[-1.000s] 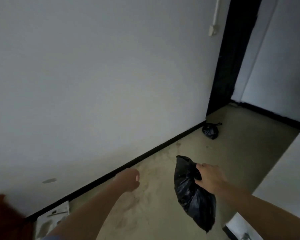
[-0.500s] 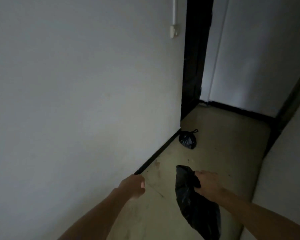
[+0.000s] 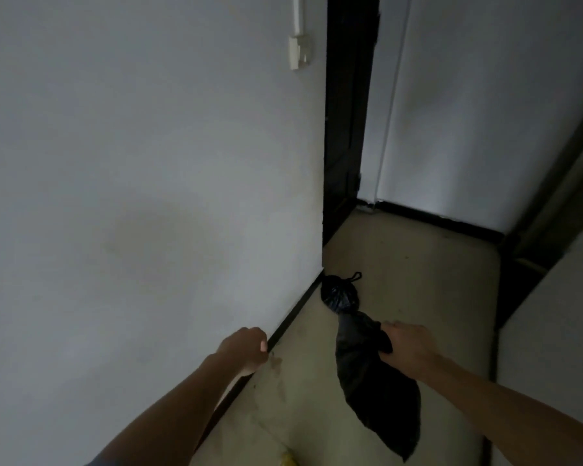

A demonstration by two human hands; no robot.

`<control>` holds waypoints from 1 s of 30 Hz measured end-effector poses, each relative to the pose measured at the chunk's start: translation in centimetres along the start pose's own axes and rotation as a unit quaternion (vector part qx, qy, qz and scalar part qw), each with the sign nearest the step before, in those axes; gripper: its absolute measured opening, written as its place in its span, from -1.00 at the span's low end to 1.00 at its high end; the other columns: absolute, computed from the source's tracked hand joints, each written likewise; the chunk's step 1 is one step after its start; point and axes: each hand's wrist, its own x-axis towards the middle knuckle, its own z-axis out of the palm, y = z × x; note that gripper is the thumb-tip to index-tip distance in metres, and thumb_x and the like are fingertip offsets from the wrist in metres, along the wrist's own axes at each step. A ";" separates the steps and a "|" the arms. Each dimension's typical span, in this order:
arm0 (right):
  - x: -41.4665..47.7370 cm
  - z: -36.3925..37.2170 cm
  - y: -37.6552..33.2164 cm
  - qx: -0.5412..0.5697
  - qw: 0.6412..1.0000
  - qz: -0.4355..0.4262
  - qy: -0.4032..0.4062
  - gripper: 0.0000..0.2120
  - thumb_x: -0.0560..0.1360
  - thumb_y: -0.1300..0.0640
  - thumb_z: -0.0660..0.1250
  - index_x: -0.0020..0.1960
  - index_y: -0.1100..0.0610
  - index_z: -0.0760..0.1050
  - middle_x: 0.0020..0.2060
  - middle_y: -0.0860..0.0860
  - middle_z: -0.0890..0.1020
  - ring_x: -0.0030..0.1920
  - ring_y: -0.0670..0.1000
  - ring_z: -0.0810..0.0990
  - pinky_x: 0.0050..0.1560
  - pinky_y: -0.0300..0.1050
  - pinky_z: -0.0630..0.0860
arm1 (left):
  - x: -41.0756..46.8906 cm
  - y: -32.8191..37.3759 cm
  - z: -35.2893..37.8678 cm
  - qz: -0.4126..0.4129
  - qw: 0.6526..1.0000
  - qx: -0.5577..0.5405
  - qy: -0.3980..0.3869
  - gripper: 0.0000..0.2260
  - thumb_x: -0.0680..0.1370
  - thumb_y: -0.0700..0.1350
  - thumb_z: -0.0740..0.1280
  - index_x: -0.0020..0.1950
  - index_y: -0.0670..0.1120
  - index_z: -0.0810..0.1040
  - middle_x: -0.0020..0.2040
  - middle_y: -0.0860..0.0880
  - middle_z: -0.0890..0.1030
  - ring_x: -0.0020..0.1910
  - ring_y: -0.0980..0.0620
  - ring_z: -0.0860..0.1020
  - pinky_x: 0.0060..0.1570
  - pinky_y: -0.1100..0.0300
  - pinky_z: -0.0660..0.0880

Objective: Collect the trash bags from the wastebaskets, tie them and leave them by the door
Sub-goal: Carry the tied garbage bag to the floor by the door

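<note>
Head view: with black trash bag gripped at neck in right hand, hanging over floor, left hand loosely curled and empty, carry low and set down just beside tied bag near dark door, no tossing.

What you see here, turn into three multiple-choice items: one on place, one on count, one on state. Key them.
1. Where does the tied bag lie?
A. on the floor beside the baseboard
B. on a chair
C. in a bin

2. How many black bags show?
A. one
B. two
C. four

3. What is the right hand doing?
A. hanging empty
B. pressing a wall
C. gripping the other bag

Key:
1. A: it sits on the floor close to the baseboard.
2. B: one lies there and one is carried.
3. C: the fingers curl round the bag's neck.
</note>
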 end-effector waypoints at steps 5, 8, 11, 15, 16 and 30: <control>10.1 -1.0 1.9 0.011 0.999 0.039 -0.011 -0.61 0.46 -0.22 0.24 0.16 0.00 0.43 0.04 -0.02 0.60 -0.01 0.03 0.61 -0.07 -0.15 0.47 | 12.2 0.1 -4.6 0.031 0.999 0.017 -0.021 -0.79 0.58 -0.09 0.22 0.19 -0.04 0.52 0.21 -0.05 0.55 0.18 -0.02 0.51 0.14 0.15 0.44; 15.1 -1.9 3.3 0.009 0.998 0.050 -0.025 -0.58 0.47 -0.22 0.26 0.20 0.02 0.39 0.06 0.00 0.59 0.01 0.05 0.60 -0.04 -0.12 0.47 | 18.6 0.7 -7.5 0.042 0.998 0.031 -0.035 -0.79 0.58 -0.08 0.25 0.20 -0.04 0.52 0.21 -0.04 0.55 0.18 -0.02 0.53 0.16 0.15 0.45; 20.0 -2.2 4.8 0.010 0.999 0.049 -0.015 -0.59 0.48 -0.22 0.26 0.17 0.03 0.38 0.04 0.00 0.58 -0.02 0.06 0.59 -0.11 -0.11 0.44 | 24.4 1.5 -9.4 0.048 0.997 0.035 -0.046 -0.81 0.58 -0.08 0.26 0.18 -0.03 0.53 0.20 -0.03 0.56 0.16 -0.01 0.54 0.14 0.15 0.47; 27.8 -0.8 7.4 0.020 0.998 0.040 -0.039 -0.51 0.50 -0.22 0.26 0.30 0.05 0.35 0.08 0.02 0.56 0.01 0.08 0.59 -0.05 -0.10 0.45 | 32.3 2.4 -9.7 0.046 0.996 0.021 -0.071 -0.82 0.58 -0.06 0.25 0.15 -0.01 0.55 0.20 -0.02 0.57 0.15 0.00 0.55 0.12 0.16 0.46; 29.8 -0.2 7.9 0.022 0.998 0.034 -0.051 -0.50 0.50 -0.22 0.26 0.31 0.05 0.34 0.09 0.03 0.56 0.02 0.08 0.59 -0.06 -0.11 0.44 | 34.2 2.7 -9.6 0.038 0.996 0.017 -0.075 -0.82 0.58 -0.05 0.25 0.15 -0.01 0.55 0.19 -0.02 0.58 0.15 0.00 0.55 0.12 0.17 0.46; 52.2 13.2 10.8 0.120 0.961 -0.046 -0.246 -0.47 0.53 -0.10 0.32 0.39 0.08 0.26 0.21 0.12 0.46 0.09 0.16 0.54 0.02 0.01 0.49 | 55.5 4.3 -2.4 -0.083 0.978 -0.051 -0.184 -0.82 0.56 0.00 0.26 0.10 0.02 0.58 0.13 -0.01 0.62 0.11 0.02 0.58 0.15 0.10 0.52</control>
